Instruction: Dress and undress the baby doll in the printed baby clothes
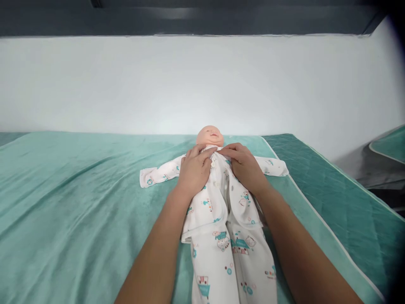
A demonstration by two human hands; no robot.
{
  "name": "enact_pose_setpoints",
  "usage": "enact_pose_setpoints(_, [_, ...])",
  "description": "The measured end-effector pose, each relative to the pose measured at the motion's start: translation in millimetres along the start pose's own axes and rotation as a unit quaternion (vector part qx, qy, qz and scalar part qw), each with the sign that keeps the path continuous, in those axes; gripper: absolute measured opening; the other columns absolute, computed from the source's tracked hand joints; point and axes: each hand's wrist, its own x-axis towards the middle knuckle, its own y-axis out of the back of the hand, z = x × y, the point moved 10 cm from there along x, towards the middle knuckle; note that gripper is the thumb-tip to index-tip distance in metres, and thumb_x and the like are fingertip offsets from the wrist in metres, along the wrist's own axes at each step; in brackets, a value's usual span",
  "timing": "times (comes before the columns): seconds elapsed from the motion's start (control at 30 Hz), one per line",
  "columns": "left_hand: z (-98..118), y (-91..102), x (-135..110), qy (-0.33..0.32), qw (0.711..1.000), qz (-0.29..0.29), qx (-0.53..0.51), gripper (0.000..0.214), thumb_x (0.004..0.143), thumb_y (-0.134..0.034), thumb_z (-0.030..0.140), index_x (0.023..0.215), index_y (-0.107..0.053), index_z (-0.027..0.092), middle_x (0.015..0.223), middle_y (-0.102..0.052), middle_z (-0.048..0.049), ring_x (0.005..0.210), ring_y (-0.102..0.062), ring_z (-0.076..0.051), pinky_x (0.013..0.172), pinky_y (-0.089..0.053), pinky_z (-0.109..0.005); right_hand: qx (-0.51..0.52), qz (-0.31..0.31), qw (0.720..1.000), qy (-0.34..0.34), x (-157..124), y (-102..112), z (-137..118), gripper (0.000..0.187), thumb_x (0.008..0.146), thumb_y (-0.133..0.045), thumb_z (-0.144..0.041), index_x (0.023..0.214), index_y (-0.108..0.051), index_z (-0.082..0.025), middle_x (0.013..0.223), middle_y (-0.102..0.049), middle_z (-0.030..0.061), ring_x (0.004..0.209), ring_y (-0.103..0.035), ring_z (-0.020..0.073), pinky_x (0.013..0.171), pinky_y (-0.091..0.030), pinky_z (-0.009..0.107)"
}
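Observation:
A baby doll (210, 134) lies on its back, head at the far end. It is dressed in a white printed baby shirt (207, 202) and matching white pants (218, 261). My left hand (195, 169) is at the shirt's neckline, thumb and index finger closed on the cloth by the front opening. Across from it my right hand (243, 165) has its fingers bent and their tips on the opposite edge near the collar. Just below the fingertips a small pale button (213, 164) shows. Lower down, the shirt's front edges hang apart. Both sleeves stretch out sideways.
A light green sheet (79, 211) with soft wrinkles lies under the doll. On the right is a darker green quilted mattress (335, 202). A white wall (126, 84) rises behind, with a dark beam (190, 19) above it.

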Motion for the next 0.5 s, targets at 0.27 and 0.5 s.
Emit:
enact_pose_setpoints(0.27, [-0.1,2.0,2.0,0.020,1.000,0.010,0.022,0.045,0.096,-0.034,0.022,0.129,-0.062,0.032,0.139,-0.055,-0.0035,0.129,-0.047,-0.026,0.104,-0.038,-0.045,0.033,0.022,0.999,0.022,-1.8,3.3,-1.4,0.056,0.075,-0.039,0.001,0.105,-0.075,-0.028,0.116,-0.063,0.0042,0.113,-0.056,0.0216,0.099,-0.045,0.040])
enact_pose_setpoints(0.5, [-2.6,1.5,2.2,0.015,1.000,0.021,-0.007,0.042,0.096,-0.036,0.022,0.127,-0.062,0.030,0.136,-0.058,-0.0037,0.128,-0.049,-0.026,0.106,-0.038,-0.045,-0.027,-0.039,0.999,0.009,-1.1,-7.1,4.3,0.069,0.078,-0.038,0.001,0.128,-0.066,-0.037,0.136,-0.057,-0.0009,0.124,-0.048,0.0252,0.109,-0.038,0.047])
